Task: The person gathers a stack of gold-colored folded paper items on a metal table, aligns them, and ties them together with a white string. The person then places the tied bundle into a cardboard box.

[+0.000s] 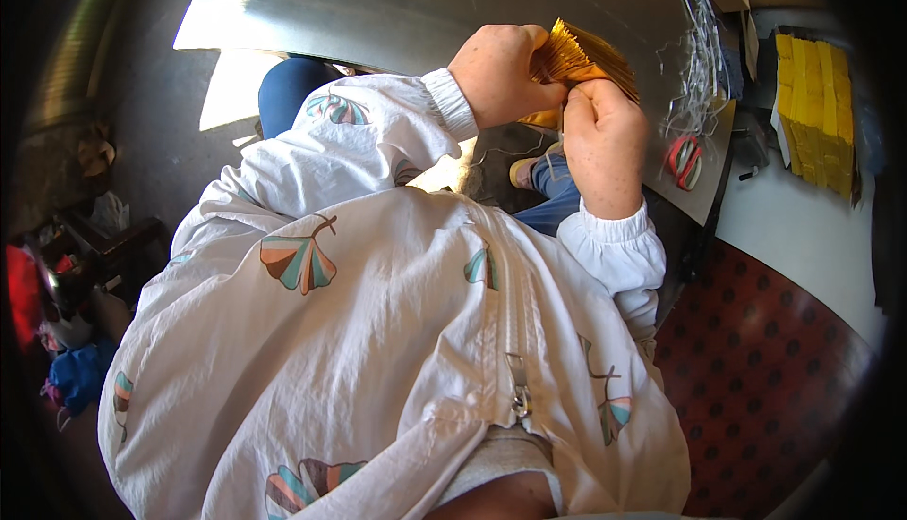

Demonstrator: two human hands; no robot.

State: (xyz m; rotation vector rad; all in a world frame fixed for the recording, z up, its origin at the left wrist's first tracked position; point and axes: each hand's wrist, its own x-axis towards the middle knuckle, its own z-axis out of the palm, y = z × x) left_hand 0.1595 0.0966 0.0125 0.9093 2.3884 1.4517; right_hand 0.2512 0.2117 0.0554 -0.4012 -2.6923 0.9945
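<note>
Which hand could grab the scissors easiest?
Probably the right hand. It is nearer the scissors on the table; the left hand is farther. Both hold the gold stack.

The single view came from the person's head and looked steeply down the front of the body, so the white patterned jacket (378, 331) filled the lower and middle picture, very near the lens. The view faced forward and down toward the grey metal worktable (406, 0) at the top edge, where the hands met. The fisheye lens bent straight edges and darkened the corners. To the right a white surface (794, 227) lay farther off; the floor showed dimly at left.
</note>
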